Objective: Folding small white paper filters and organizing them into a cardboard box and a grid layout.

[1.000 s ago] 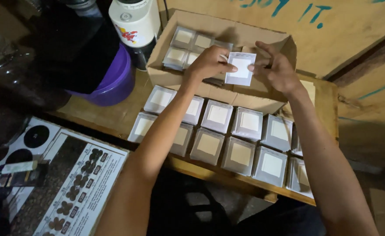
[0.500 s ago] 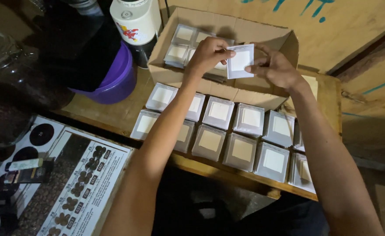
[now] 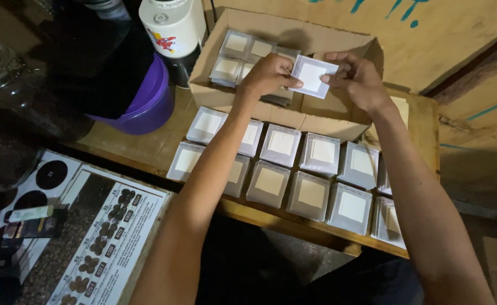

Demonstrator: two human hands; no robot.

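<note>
At the far left we see a purple bowl [image 3: 147, 104] and a white canister [image 3: 175, 25] standing just beside the left wall of the cardboard box [image 3: 248, 104]. Our left hand [image 3: 268, 73] is curled over the box, thumb and fingertips pinched on the left edge of a small white square packet [image 3: 313, 76]. Our right hand [image 3: 358, 79] pinches the packet's right edge, its other fingers loosely bent. The packet hangs tilted above the middle of the box, clear of the stacked packets [image 3: 243, 53] in the far left corner; the box floor to the right lies bare. Near us, two rows of packets [image 3: 293, 169] fill the wooden table [image 3: 423, 118] close to its near edge.
</note>
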